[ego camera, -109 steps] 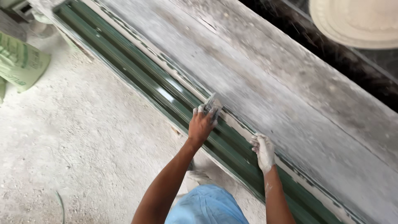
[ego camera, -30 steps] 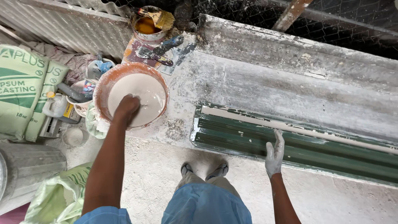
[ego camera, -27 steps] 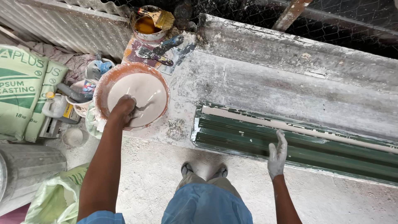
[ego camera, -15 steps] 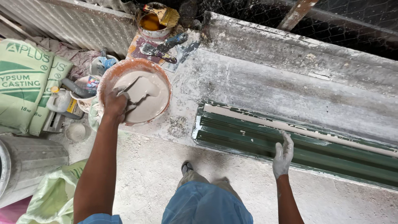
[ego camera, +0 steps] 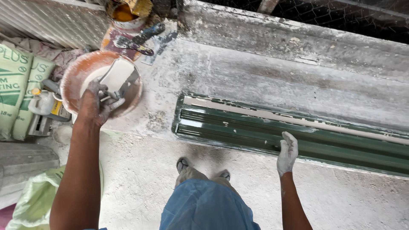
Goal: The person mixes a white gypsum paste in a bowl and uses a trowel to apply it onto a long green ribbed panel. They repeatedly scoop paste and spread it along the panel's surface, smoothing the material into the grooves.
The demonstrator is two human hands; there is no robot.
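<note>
Seen from above, a person stands at a long grey plaster-crusted bench (ego camera: 255, 76). The landmark is a green ridged mould (ego camera: 298, 136), lying along the near part of the bench with its long axis running left to right, its right end cut off by the edge of the view.

The left hand (ego camera: 97, 104) is well to the left of the mould's left end, over an orange-rimmed bowl (ego camera: 72, 81) at the bench's left corner. Its grip is pressed together around the handle of a flat scraper (ego camera: 119, 76), whose broad blade, coated white, tilts up out of the bowl. The loaded blade sits left of the mould, apart from it.

The right hand (ego camera: 287, 151), whitened with plaster, hovers at the mould's near edge, about midway along the visible length. Its fingers are loosely spread and hold nothing; whether the fingertips touch the mould cannot be told. This hand is far nearer the mould than the left.

Beyond the bowl, away from the mould, stand a small tin of orange liquid (ego camera: 124, 15) and a second scraper (ego camera: 134, 42) lying flat. Left of the bowl, green sacks (ego camera: 17, 93) lean off the bench, partly cut off. The scraper's handle is hidden inside the fist, and how much plaster remains in the bowl is hard to make out.
</note>
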